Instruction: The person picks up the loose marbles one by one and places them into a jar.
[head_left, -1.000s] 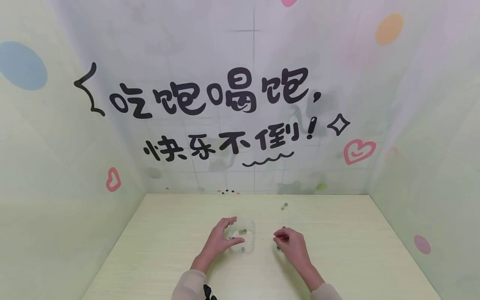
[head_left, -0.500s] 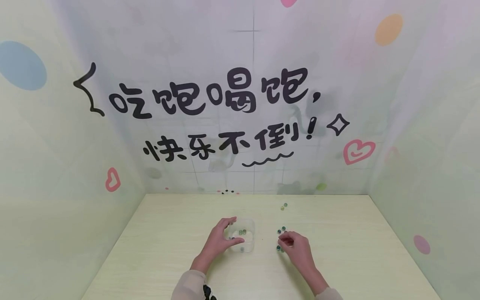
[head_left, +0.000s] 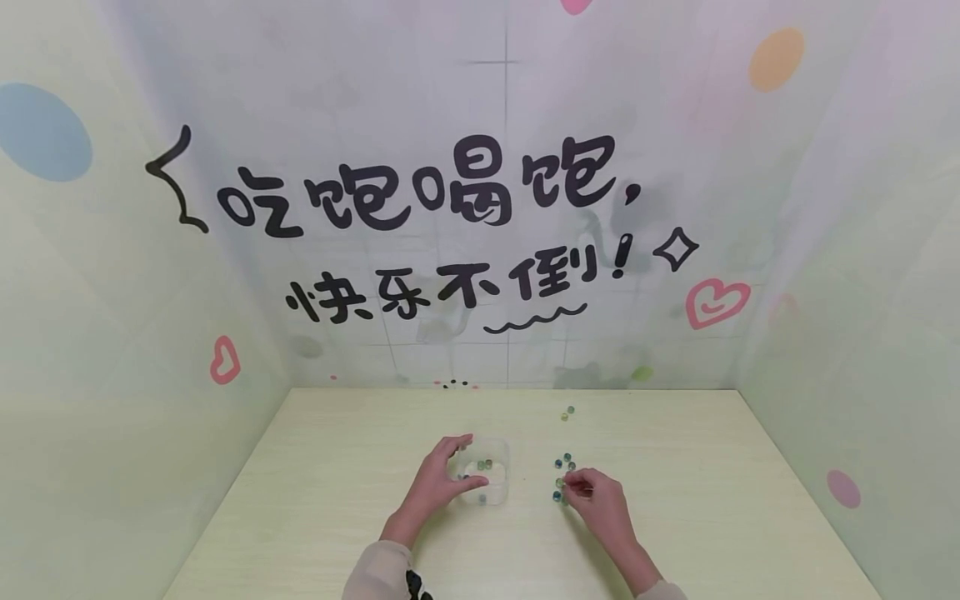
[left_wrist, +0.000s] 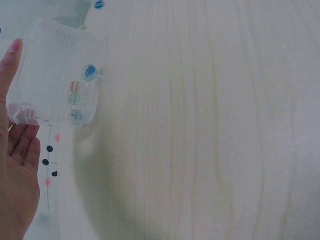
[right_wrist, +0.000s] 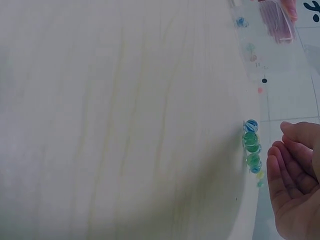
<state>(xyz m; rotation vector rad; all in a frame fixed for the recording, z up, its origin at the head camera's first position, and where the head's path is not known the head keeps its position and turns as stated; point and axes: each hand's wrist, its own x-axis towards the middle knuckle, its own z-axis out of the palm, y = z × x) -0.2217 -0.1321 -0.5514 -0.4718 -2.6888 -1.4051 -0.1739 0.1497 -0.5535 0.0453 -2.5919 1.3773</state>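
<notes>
My left hand (head_left: 438, 479) grips a clear plastic box (head_left: 501, 492), thumb across the near side and fingers around the far side. Several glass marbles (left_wrist: 90, 73) with blue, green and reddish swirls lie in the bottom of the box. To its right, my right hand (head_left: 600, 500) hovers beside a small cluster of blue and green marbles (head_left: 567, 457) on the table. In the right wrist view, its thumb and loosely bent fingers show nothing between them, with the green marbles (right_wrist: 250, 139) just past the fingertips. Part of the cluster is hidden behind those fingers in the head view.
Two more marbles (head_left: 565, 417), one yellowish and one green, lie farther back on the pale wooden table (head_left: 360, 433). A printed backdrop (head_left: 420, 358) with black lettering stands along the table's back edge, with side panels left and right.
My right hand has shifted a little to the right, uncovering more of the marbles on the table. The left hand and the box have stayed in place.
</notes>
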